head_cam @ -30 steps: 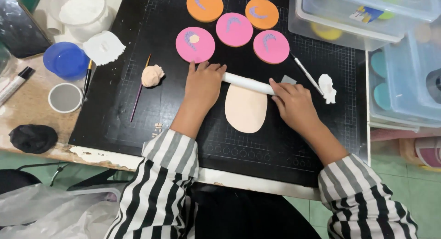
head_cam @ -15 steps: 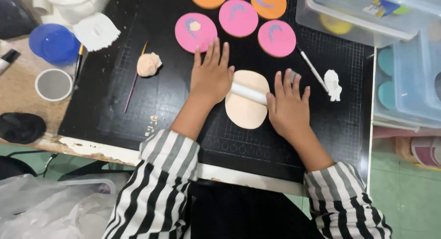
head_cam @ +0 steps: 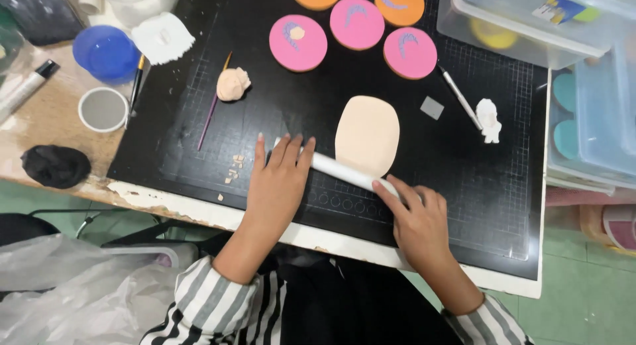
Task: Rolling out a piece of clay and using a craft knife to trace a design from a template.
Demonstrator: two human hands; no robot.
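A flat oval of peach-coloured clay [head_cam: 368, 134] lies on the black cutting mat [head_cam: 464, 186]. A white rolling pin [head_cam: 341, 171] rests across the oval's near edge. My left hand [head_cam: 278, 179] presses flat on the pin's left end with fingers spread. My right hand [head_cam: 417, 216] lies on the pin's right end, fingers curled over it. A small lump of the same peach clay [head_cam: 232, 84] sits on the mat to the far left.
Pink and orange clay discs [head_cam: 358, 23] lie at the mat's far edge. A thin tool [head_cam: 459, 96], a grey square [head_cam: 432, 107] and a white clay figure [head_cam: 489, 119] are right. A brush [head_cam: 212, 106], blue lid [head_cam: 105, 52], cup [head_cam: 102, 110], black lump [head_cam: 55, 166] left. Clear plastic boxes [head_cam: 589, 86] right.
Both hands have rolled the pin toward me, from the far end of the oval across it to its near edge. The oval looks longer and flatter.
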